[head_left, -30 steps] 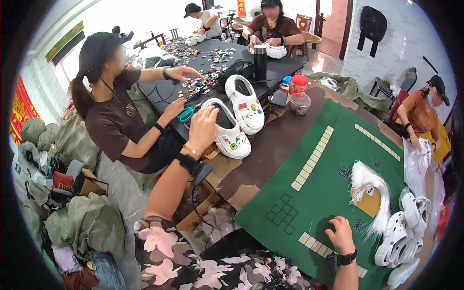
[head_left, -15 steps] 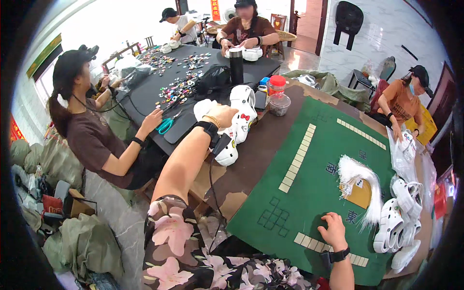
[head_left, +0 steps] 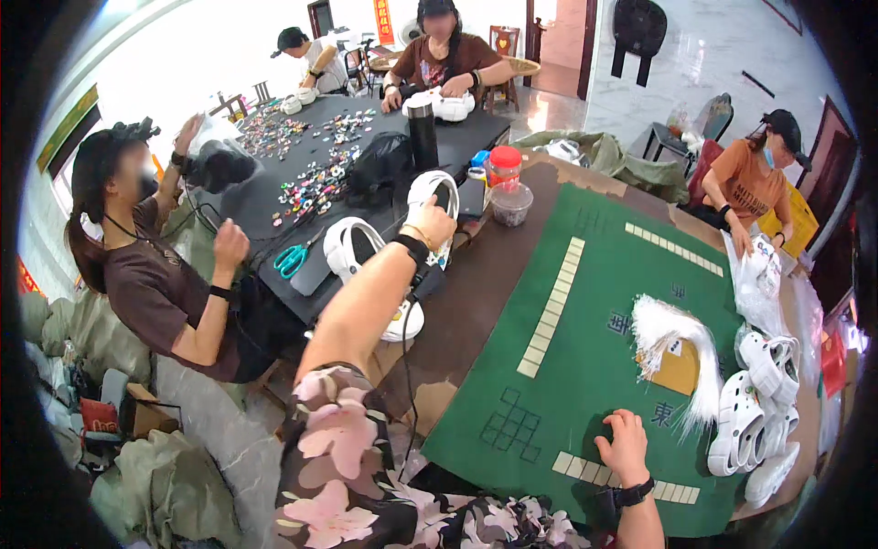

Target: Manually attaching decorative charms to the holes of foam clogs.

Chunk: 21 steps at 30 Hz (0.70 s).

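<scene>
My left arm reaches forward to the far table, where my left hand [head_left: 430, 222] is closed on a white clog [head_left: 445, 190]. The hand and wrist cover part of the shoe. Left of it stands another white clog [head_left: 342, 252], its heel strap and opening showing. A further white clog [head_left: 402, 322] lies partly behind my forearm. On the green mat [head_left: 549, 403], my right hand [head_left: 625, 448] rests with fingers loosely bent and apart, holding nothing. It lies beside a row of cream tiles [head_left: 585, 470].
White plastic strands [head_left: 668, 339] lie on a yellow piece, with white clogs [head_left: 741, 421] at the mat's right. Jars [head_left: 505, 166], a black tumbler [head_left: 422, 137], turquoise scissors [head_left: 291, 262] and colourful charms [head_left: 320, 188] occupy the tables. Several people work around them. A cable hangs from my left wrist.
The clogs by my left hand have shifted and turned apart, and the hand has closed on one. The person at left has raised a hand. My right hand stays on the mat.
</scene>
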{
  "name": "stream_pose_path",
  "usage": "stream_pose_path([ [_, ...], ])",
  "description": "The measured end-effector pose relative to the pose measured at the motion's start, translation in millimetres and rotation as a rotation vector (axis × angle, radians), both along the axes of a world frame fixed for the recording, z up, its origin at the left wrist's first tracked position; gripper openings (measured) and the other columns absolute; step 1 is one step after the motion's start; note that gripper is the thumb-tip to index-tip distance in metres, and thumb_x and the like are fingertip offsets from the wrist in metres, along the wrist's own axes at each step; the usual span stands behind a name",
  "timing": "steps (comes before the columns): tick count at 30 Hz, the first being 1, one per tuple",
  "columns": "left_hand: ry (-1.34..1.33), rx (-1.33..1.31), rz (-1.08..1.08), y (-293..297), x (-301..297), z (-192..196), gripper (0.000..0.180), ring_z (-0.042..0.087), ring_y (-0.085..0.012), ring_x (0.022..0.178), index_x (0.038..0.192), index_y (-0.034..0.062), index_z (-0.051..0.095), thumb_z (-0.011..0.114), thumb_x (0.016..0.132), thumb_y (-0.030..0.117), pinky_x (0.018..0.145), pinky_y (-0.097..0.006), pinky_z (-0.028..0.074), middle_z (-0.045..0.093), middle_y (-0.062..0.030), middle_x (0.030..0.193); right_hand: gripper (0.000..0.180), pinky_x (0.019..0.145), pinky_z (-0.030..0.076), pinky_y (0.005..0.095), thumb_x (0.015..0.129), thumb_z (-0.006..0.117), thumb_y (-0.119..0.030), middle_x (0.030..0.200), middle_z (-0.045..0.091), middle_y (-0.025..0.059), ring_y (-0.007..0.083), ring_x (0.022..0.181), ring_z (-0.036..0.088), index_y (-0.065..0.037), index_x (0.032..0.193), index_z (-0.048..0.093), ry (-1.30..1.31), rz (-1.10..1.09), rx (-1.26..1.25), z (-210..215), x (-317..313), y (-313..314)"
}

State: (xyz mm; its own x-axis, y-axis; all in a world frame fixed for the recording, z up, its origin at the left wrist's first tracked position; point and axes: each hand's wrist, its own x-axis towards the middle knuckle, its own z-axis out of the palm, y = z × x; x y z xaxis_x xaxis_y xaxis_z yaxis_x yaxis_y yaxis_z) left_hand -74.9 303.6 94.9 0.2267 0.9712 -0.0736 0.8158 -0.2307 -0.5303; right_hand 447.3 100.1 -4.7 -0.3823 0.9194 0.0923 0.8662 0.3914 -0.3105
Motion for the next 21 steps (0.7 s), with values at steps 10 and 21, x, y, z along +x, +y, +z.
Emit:
stream_pose_path([
  [10, -0.148, -0.109, -0.076, -114.0, -35.5, 50.2, 0.044, 0.050, -0.0283, 0.125, 0.111, 0.0119, 0.063, 0.070, 0.067, 0.011, 0.108, -0.053, 0.032, 0.067, -0.0092, 0.109, 0.037, 0.087, 0.044, 0.0430, 0.068, 0.075, -0.014, 0.113, 0.054, 0.0103, 0.0315, 0.107, 0.051, -0.008, 0.100, 0.059, 0.012, -0.034, -0.002, 3.1, -5.0, 3.1],
  [21, -0.372, 0.150, -0.043, -127.3, -44.9, 7.0, 0.021, 0.056, -0.0264, 0.115, 0.089, 0.0093, 0.064, 0.060, 0.069, 0.004, 0.109, -0.052, 0.029, 0.066, -0.0124, 0.107, 0.032, 0.086, 0.049, 0.0394, 0.077, 0.069, -0.006, 0.113, 0.059, 0.0141, 0.0313, 0.100, 0.060, -0.003, 0.107, 0.059, 0.515, 0.235, 0.165, 104.4, -69.6, 48.2],
])
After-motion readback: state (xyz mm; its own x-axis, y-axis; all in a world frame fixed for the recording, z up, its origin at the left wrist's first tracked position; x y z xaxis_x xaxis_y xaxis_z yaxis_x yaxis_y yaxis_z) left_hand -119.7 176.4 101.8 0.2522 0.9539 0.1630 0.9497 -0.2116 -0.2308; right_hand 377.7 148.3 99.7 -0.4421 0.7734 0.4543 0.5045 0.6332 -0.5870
